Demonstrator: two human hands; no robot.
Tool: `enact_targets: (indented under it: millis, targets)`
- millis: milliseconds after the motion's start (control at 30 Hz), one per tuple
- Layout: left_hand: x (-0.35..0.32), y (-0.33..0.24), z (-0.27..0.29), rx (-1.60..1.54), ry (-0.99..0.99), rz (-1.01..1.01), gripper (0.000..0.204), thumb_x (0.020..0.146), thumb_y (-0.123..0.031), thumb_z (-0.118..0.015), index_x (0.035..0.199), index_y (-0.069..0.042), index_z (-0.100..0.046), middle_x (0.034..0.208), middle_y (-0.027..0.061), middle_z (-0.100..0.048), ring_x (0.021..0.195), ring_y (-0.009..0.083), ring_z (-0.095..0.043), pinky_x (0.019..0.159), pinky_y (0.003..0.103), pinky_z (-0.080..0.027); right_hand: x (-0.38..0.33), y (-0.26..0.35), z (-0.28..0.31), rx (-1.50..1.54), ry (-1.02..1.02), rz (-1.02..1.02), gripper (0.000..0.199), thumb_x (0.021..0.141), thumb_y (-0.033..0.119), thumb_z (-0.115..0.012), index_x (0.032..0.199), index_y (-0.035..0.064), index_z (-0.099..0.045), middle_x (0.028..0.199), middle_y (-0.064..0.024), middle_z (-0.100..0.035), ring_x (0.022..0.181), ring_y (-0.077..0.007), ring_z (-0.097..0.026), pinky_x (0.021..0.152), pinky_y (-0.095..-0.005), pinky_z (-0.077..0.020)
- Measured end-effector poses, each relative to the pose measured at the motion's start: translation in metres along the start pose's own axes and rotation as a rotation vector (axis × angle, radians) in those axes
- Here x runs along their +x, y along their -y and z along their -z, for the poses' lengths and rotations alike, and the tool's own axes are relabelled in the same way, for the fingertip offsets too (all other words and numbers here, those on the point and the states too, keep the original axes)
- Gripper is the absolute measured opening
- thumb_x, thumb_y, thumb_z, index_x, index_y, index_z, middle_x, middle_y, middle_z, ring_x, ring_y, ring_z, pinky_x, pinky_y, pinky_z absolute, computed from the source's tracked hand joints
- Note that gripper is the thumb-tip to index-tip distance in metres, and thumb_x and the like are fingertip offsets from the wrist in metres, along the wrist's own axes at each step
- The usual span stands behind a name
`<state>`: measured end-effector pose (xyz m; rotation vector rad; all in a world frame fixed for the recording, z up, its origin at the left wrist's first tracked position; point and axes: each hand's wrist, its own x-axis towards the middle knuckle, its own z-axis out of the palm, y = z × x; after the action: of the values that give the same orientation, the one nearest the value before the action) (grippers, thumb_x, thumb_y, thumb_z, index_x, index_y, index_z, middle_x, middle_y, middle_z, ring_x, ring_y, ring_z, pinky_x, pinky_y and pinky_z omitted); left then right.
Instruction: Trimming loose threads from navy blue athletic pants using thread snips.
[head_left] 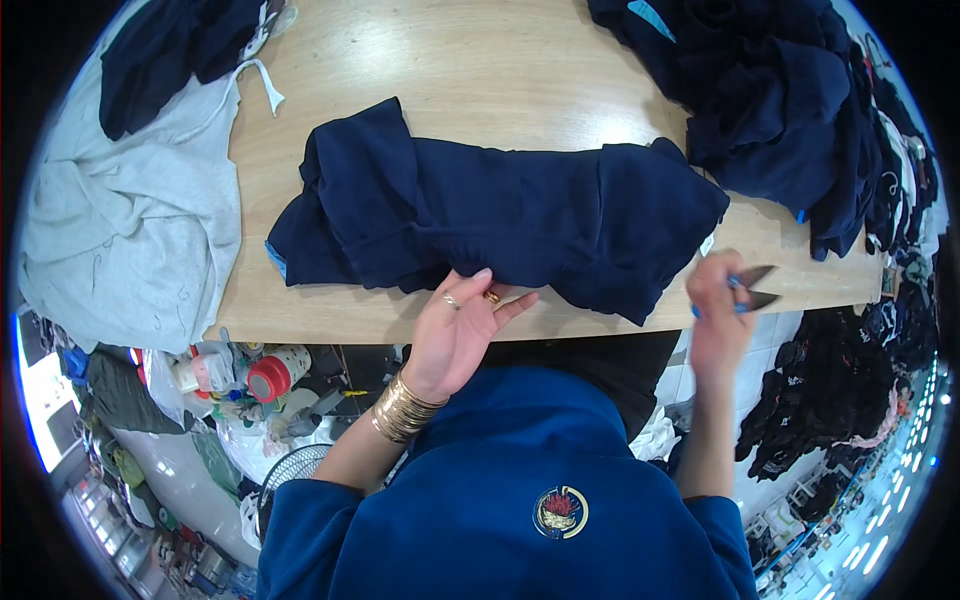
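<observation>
A dark navy garment point(510, 205) lies folded lengthwise across the middle of the table, with light blue showing at its left end. My left hand point(458, 325), palm upward, touches its near edge. The fingers there are apart and partly curled, and I see no cloth pinched between them. My right hand point(718, 300) is raised off the garment's right end, near the table's front edge, and is smeared by motion. It is closed on small scissors point(764, 299) with blue handles, the dark blades spread and pointing right. A small white tag point(707, 244) shows by the garment's right end.
A light grey garment point(135, 200) covers the table's left side, with a dark cloth point(180, 60) beyond it. Navy garments point(780, 110) are heaped at the far right. Below the wooden table point(480, 60) are a red-lidded container point(270, 378) at left and black clothes point(825, 390) at right.
</observation>
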<state>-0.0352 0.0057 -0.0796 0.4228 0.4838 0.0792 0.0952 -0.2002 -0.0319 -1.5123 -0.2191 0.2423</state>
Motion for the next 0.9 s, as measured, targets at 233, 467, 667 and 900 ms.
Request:
enact_targets:
  millis: [233,467,667,900]
  targets:
    - [-0.002,-0.005,0.008,-0.203,0.172,0.117,0.041,0.091,-0.025,-0.036,0.118,0.004,-0.044,0.112,0.0206,-0.057,0.106,0.0293,-0.056,0.102,0.053,-0.034,-0.024,0.048,0.111,-1.162,0.775,-0.514,0.012,0.072,0.007,-0.064,0.082,0.0010,-0.065,0.068,-0.0058,-0.062,0.062,-0.0132,-0.059,0.055,-0.0267,-0.0422]
    - [0.005,0.000,0.011,-0.297,0.262,0.134,0.043,0.091,-0.026,-0.033,0.120,0.004,-0.044,0.116,0.0217,-0.055,0.109,0.0325,-0.054,0.102,0.053,-0.033,-0.035,0.032,0.108,-0.976,0.288,-0.414,0.012,0.081,0.006,-0.059,0.089,0.0020,-0.066,0.059,-0.0076,-0.057,0.050,-0.0145,-0.048,0.051,-0.0263,-0.0379]
    - [-0.002,-0.005,0.008,-0.145,0.120,0.106,0.043,0.090,-0.025,-0.034,0.121,0.004,-0.044,0.118,0.0199,-0.055,0.111,0.0322,-0.052,0.104,0.052,-0.031,-0.020,0.028,0.096,-0.895,0.151,-0.438,0.013,0.084,0.009,-0.058,0.089,0.0017,-0.067,0.053,-0.0025,-0.047,0.048,-0.0076,-0.043,0.047,-0.0240,-0.0325]
    - [-0.003,-0.002,0.005,-0.117,0.118,0.080,0.046,0.090,-0.025,-0.034,0.125,0.004,-0.039,0.122,0.0199,-0.053,0.113,0.0325,-0.051,0.104,0.053,-0.030,-0.023,0.024,0.086,-0.903,0.067,-0.333,0.010,0.082,0.010,-0.062,0.088,0.0018,-0.066,0.055,-0.0023,-0.050,0.049,-0.0063,-0.044,0.047,-0.0225,-0.0315]
